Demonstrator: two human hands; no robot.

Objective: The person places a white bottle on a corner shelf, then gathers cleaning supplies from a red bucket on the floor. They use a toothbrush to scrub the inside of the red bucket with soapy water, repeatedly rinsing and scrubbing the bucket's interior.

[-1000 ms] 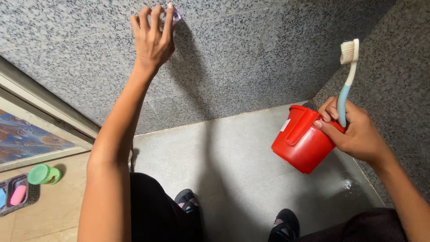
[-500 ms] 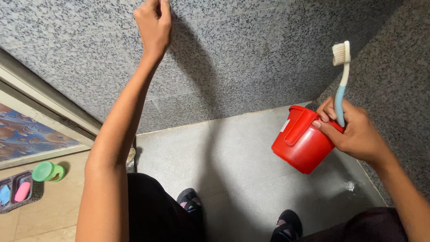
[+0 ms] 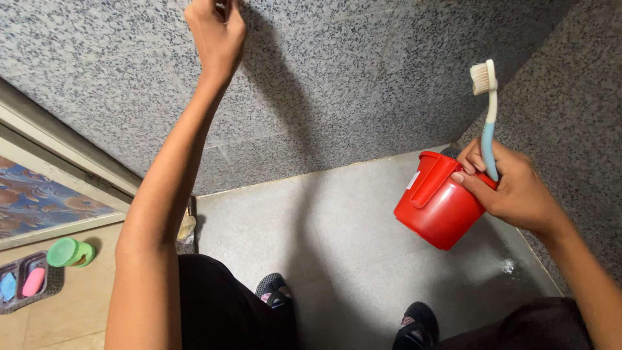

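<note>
Right hand (image 3: 515,191) wraps one red mug (image 3: 439,202) at its rim, fingers closed, and pinches one long brush (image 3: 487,113) against that rim, pale bristle head up, blue-and-white handle upright. Mug hangs in the air above the grey floor slab (image 3: 337,227), tilted, handle facing left, well right of the person's legs. Left hand (image 3: 217,32) is raised far up-left of the mug, fingers curled tight against the speckled granite wall (image 3: 363,78); the fingertips run to the top edge, so whether they grip anything cannot be told. The left arm crosses the view diagonally and covers part of the wall and floor corner left of the mug. A second granite wall (image 3: 576,97) stands right behind the mug. Below the mug: two dark sandalled feet (image 3: 275,291), one lower left, one straight below, plus black clothing. A small wet patch (image 3: 507,266) lies on the slab just below-right of the mug. Far left of the mug, past a pale door frame (image 3: 58,152), one green cup (image 3: 68,251) lying on its side on tan tile, and beside it one dark tray (image 3: 29,285) with one pink piece and one blue piece; a patterned panel (image 3: 45,201) above them.
</note>
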